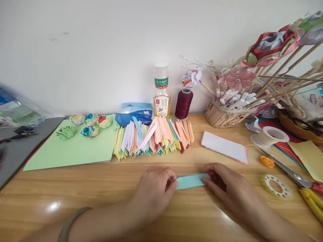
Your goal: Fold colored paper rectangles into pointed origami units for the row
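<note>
A light blue paper strip (192,181) lies nearly level just above or on the wooden table (121,195), held at both ends. My left hand (157,190) pinches its left end between thumb and fingers, a ring on one finger. My right hand (224,185) has its right end between thumb and curled fingers. Behind the hands stands a long row of folded paper pieces (151,136) in several colours. To the right of that row rests a stack of white and pink paper strips (224,147).
Green sheets (83,153) with several paper flowers (65,133) lie left. Behind are a tissue pack (135,112), a bottle (161,94), dark red thread (183,104) and a basket (227,116). At right are a white spool (271,136), scissors (292,176) and a tape roll (276,187).
</note>
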The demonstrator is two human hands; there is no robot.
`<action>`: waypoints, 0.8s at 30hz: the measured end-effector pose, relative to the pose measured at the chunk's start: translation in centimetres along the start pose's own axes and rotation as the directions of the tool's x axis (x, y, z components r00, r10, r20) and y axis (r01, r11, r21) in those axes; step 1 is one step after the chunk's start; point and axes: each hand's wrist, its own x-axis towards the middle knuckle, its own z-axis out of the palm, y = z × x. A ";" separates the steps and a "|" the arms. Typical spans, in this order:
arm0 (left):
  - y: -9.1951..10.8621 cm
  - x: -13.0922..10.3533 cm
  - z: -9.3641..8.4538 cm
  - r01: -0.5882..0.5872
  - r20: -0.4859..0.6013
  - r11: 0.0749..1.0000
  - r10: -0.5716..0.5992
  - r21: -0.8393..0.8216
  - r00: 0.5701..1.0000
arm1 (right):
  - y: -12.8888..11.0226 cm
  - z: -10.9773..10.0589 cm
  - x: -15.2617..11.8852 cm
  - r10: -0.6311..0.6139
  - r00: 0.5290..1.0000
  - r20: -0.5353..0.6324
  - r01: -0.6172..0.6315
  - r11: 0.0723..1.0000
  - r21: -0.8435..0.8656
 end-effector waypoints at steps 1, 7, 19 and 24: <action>-0.1 0.1 0.1 0.009 0.011 1.000 -0.009 -0.005 1.000 | 0.0 0.2 -0.1 -0.010 1.000 -0.015 0.010 1.000 -0.013; 0.0 0.1 0.2 0.024 0.065 0.997 -0.029 0.068 0.997 | 0.0 0.7 -0.3 -0.072 0.993 -0.092 0.064 0.994 -0.090; 0.6 0.8 -0.1 0.030 0.108 0.974 -0.056 0.224 0.993 | -0.3 0.8 -0.1 -0.146 0.981 -0.130 0.123 0.978 -0.166; 0.6 0.9 0.0 0.035 0.110 0.972 -0.062 0.232 0.992 | -0.4 0.9 0.0 -0.125 0.983 -0.133 0.106 0.984 -0.147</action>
